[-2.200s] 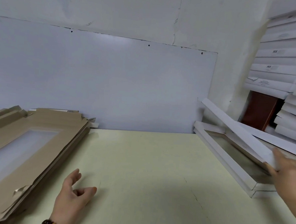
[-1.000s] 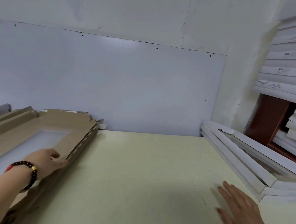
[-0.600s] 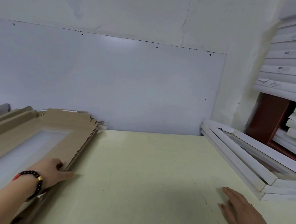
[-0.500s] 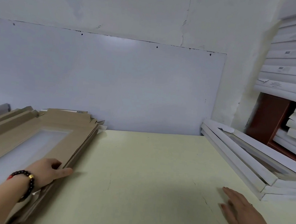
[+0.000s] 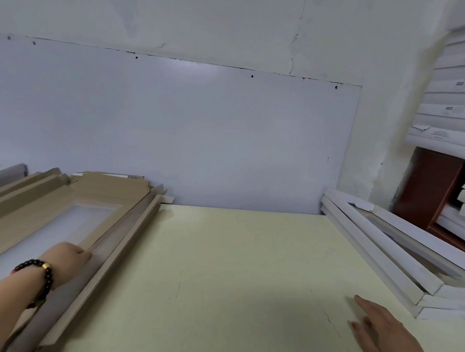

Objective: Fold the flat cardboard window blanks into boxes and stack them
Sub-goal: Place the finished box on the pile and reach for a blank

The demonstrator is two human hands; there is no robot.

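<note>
fingers of the left hand (image 5: 67,259) curl over the near long edge of the top flat tan cardboard window blank (image 5: 60,219), lifting it off its pile. slide it clear onto the pale yellow table (image 5: 233,271). beside that pile, the right hand (image 5: 387,337) lies flat, empty.

A stack of flat tan cardboard window blanks (image 5: 46,219) lies along the table's left edge, the top blank's long side flap (image 5: 106,260) raised. Folded white window boxes (image 5: 400,257) sit stacked along the table's right edge, reaching its far corner.
</note>
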